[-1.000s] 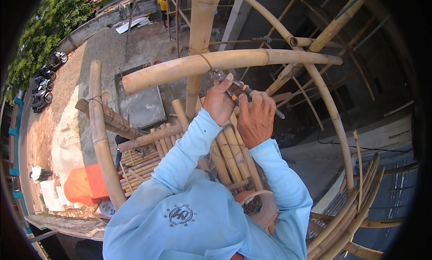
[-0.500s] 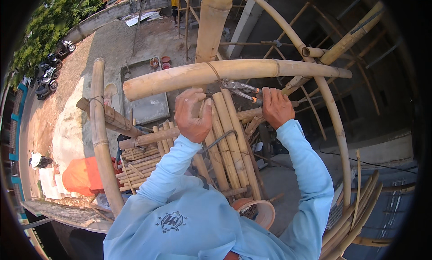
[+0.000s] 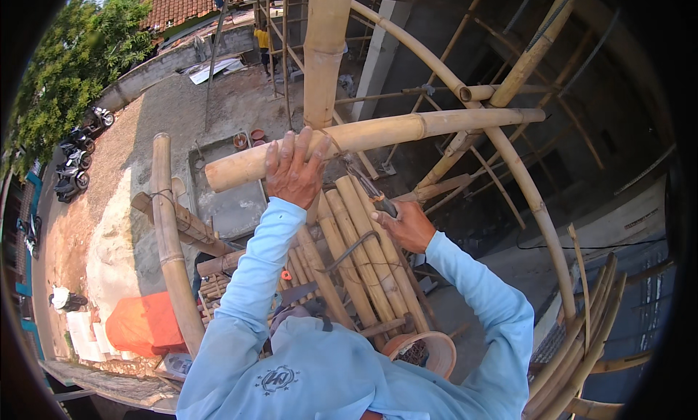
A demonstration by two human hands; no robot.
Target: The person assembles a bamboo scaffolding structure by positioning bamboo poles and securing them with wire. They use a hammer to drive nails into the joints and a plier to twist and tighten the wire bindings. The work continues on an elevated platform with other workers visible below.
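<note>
A thick bamboo pole (image 3: 371,134) lies crosswise before me, against an upright bamboo post (image 3: 326,49). My left hand (image 3: 294,174) lies over the pole near its cut left end, fingers spread and stretched across it. Just right of that hand, a thin wire (image 3: 333,141) loops around the pole where it meets the post. My right hand (image 3: 408,227) is closed around the handles of pliers (image 3: 369,189). The jaws reach up to the wire below the pole; their exact bite is too small to tell.
Below are bundled bamboo lengths (image 3: 363,253), a bent metal bar (image 3: 347,251) and an orange bucket (image 3: 440,354) with dark contents. A tied bamboo upright (image 3: 169,238) stands left, a curved pole (image 3: 527,194) right. Far down are motorbikes (image 3: 73,174) and an orange tarp (image 3: 145,324).
My left hand has gone from beside the wire onto the pole, its fingers uncurling. The right hand has swung down and left, turning the pliers from nearly level to steeply slanted.
</note>
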